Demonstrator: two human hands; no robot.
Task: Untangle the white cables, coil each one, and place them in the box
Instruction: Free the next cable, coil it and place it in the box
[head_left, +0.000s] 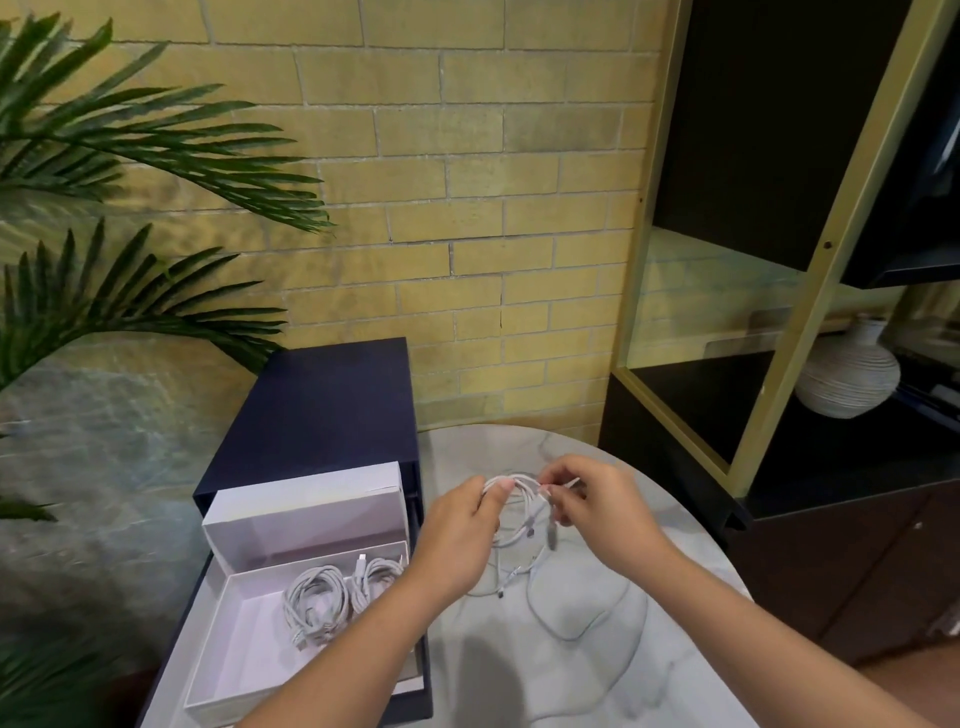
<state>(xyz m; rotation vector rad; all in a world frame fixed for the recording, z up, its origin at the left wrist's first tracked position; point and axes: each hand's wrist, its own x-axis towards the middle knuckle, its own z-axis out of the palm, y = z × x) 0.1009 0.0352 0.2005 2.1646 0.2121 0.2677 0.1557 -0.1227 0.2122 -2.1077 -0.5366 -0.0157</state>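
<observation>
Pinching a half-coiled white cable (519, 506) between left hand (457, 540) and right hand (597, 512), two coils (317, 597) already in the box (234, 670).

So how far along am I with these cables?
Done: two coiled cables sit in the white box. In hand: your left hand and right hand pinch a partly looped cable above the table. Left: loose cable trails on the table, to be coiled and boxed; whether that's one cable or more, I can't tell.
</observation>
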